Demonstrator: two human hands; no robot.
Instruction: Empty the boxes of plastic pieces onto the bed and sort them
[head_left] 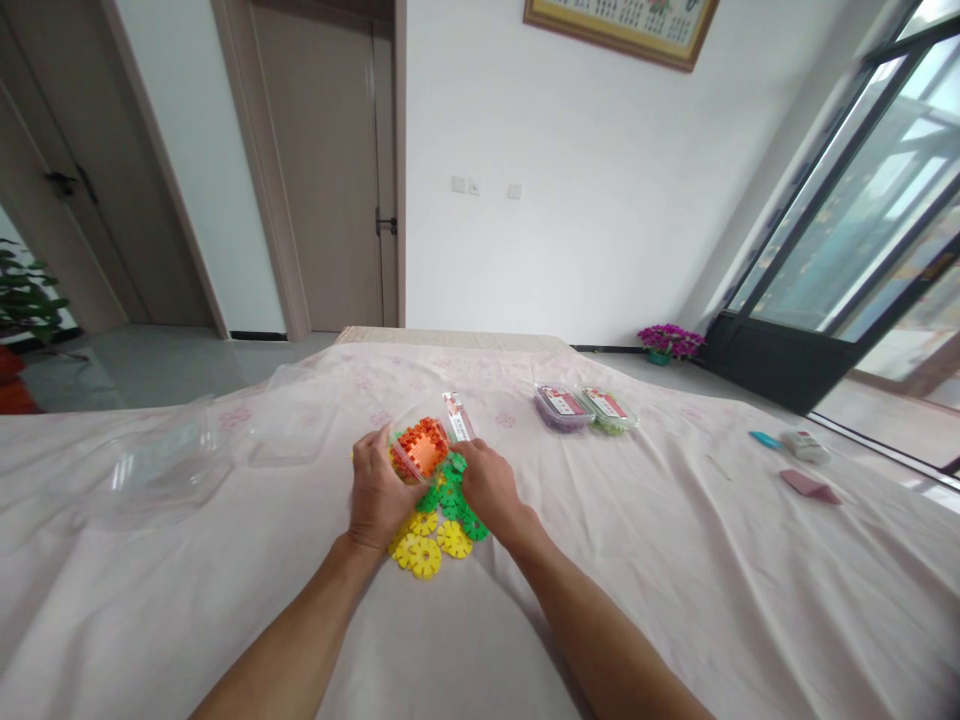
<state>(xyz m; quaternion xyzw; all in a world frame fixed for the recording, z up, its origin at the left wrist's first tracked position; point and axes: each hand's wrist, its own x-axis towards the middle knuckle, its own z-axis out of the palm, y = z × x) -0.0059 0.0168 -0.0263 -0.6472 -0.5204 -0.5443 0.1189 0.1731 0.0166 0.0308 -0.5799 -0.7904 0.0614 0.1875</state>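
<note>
My left hand [377, 490] is wrapped around the side of a small clear plastic container [403, 412], which is tilted toward me. Inside it sit orange notched plastic discs [421, 447], packed together. A clear lid with a printed label [456, 415] stands at the container's right edge. My right hand [487, 487] is closed at that edge, its thumb and finger against the plastic; its other fingertips are hidden. Below the container, green notched discs [452, 493] lie in a loose pile beside my right hand. Yellow notched discs [425, 556] lie nearer to me on the cloth.
Two lidded clear boxes, one with purple pieces [564, 408] and one with light green pieces [610, 410], stand right of centre. Large clear plastic containers [157, 465] lie left. A pink item [810, 487] and a white item [805, 447] lie far right on the pale tablecloth [645, 560].
</note>
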